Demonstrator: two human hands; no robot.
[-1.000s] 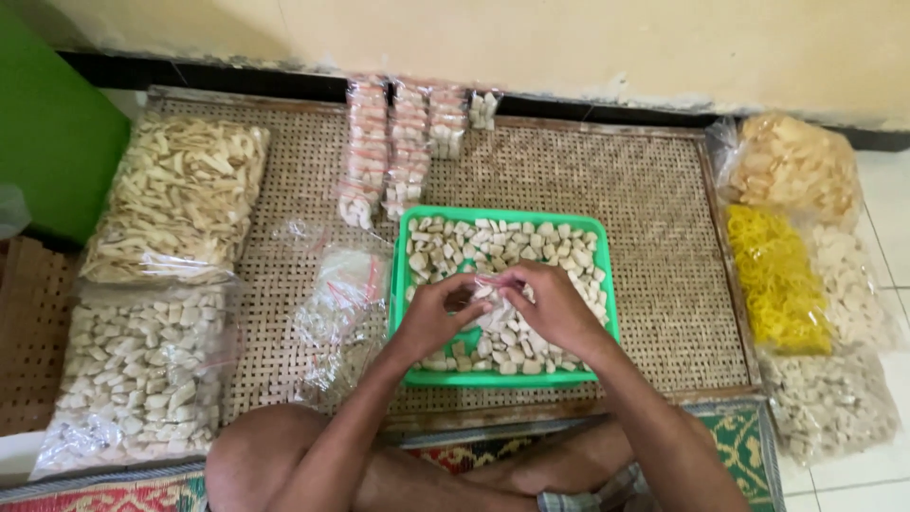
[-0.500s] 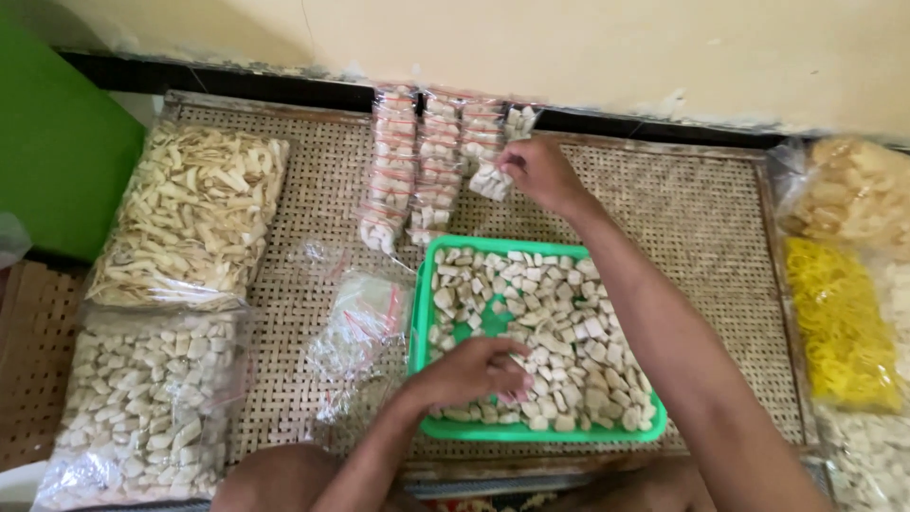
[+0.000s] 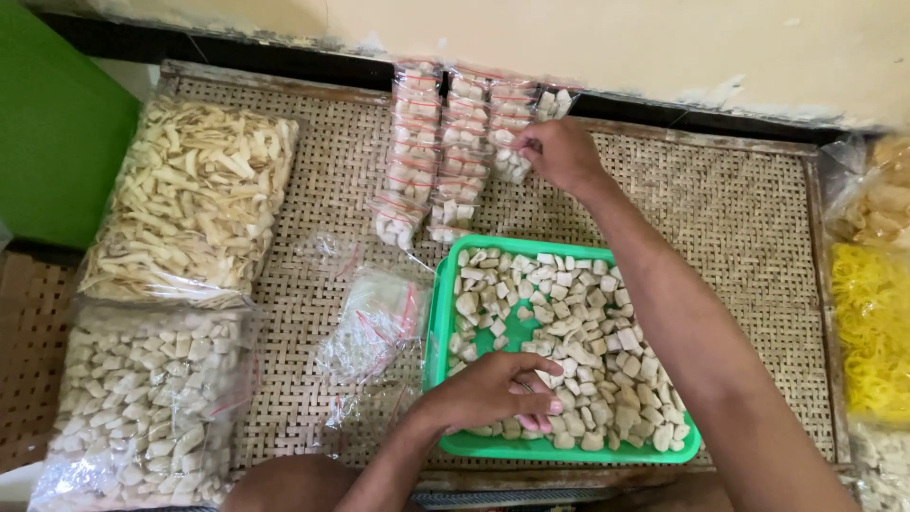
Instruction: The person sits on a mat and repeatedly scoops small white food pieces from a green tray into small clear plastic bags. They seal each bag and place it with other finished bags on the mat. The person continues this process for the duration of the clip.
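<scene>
My right hand (image 3: 561, 152) reaches to the back of the mat. Its fingertips pinch a small filled packet (image 3: 515, 167) at the near end of the rows of small sealed packets (image 3: 445, 142). My left hand (image 3: 493, 391) lies in the green tray (image 3: 439, 318) at its near left corner, fingers curled down over the pale snack pieces (image 3: 578, 332) that fill the tray. Just left of the tray is a loose pile of empty small plastic bags (image 3: 373, 322).
Everything sits on a woven mat (image 3: 739, 218) against a wall. On the left are a large bag of pale strips (image 3: 190, 209) and a large bag of white chunks (image 3: 142, 398). At the right edge lie a yellow snack bag (image 3: 872, 332) and other bags. A green surface (image 3: 47, 142) stands far left.
My hands were together over the tray with a packet. The right hand then carried it to the packet rows at the back, while the left hand stayed in the tray and curled over the pieces.
</scene>
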